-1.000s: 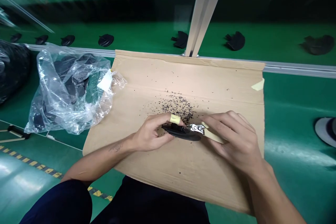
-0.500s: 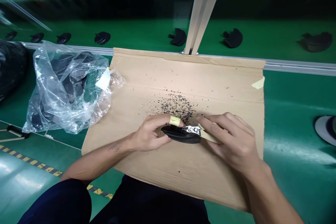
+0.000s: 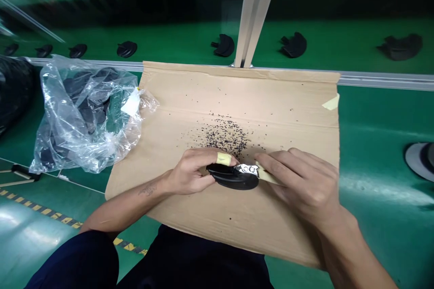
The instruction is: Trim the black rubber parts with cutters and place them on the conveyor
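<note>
Head view: left hand [image 3: 190,174] grips a flat black oval plastic part [image 3: 233,179] over the brown cardboard sheet [image 3: 271,99]; right hand [image 3: 305,185] is closed round cream-handled metal nippers [image 3: 252,170] touching its edge.

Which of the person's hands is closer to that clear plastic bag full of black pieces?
The left hand. It holds a black part over the cardboard, just right of the plastic bag. The right hand, gripping metal cutters, lies farther right.

A black, flat, rounded part [image 3: 233,178] is held level just above the cardboard; metal-headed nippers [image 3: 252,170] with pale handles touch its upper edge.
</note>
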{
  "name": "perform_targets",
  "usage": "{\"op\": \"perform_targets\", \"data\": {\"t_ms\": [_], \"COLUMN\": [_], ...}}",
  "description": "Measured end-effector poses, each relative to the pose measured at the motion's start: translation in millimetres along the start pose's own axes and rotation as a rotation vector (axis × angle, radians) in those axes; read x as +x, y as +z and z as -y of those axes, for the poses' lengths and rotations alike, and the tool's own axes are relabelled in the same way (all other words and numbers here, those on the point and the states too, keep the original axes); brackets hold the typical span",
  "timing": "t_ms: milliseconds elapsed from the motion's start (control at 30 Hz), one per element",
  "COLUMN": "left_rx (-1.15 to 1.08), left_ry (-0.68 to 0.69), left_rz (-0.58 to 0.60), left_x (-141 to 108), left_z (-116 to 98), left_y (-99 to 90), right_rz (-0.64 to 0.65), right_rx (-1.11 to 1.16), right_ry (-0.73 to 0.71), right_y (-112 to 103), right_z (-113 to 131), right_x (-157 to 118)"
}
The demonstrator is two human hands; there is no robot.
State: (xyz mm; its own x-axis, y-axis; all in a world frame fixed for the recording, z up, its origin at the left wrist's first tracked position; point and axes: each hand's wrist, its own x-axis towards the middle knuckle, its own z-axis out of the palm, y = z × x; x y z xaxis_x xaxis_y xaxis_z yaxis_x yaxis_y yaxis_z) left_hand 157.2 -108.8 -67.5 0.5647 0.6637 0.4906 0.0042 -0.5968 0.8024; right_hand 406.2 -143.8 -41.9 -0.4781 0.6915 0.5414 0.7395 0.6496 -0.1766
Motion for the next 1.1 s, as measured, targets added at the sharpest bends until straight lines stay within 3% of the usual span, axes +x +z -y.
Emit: {"op": "perform_targets", "data": {"t_ms": [200, 400, 733, 1100], "left_rx": [0.025, 0.028, 0.232, 0.295], "left_ry": [-0.018, -0.052, 0.018, 0.067], "left_rz": [0.000, -0.007, 0.073, -0.006], "left_x": [0.8, 2.5, 5.2, 0.4], "left_z": [0.7, -1.0, -1.5, 3.6], "left_y": [-2.2, -2.6, -0.7, -0.7], "right_rz": [0.013, 0.000, 0.036, 0.298], "right_rx": [0.191, -0.031, -0.215, -0.342], "right_ry": [0.059, 0.108, 0.034, 0.362], "right_y": [1.5, 0.8, 4.6, 12.1], "right_z": [-2.7, -4.7, -4.5, -18.5], "right_x": [-0.2, 2.3, 3.5, -4.6]}}
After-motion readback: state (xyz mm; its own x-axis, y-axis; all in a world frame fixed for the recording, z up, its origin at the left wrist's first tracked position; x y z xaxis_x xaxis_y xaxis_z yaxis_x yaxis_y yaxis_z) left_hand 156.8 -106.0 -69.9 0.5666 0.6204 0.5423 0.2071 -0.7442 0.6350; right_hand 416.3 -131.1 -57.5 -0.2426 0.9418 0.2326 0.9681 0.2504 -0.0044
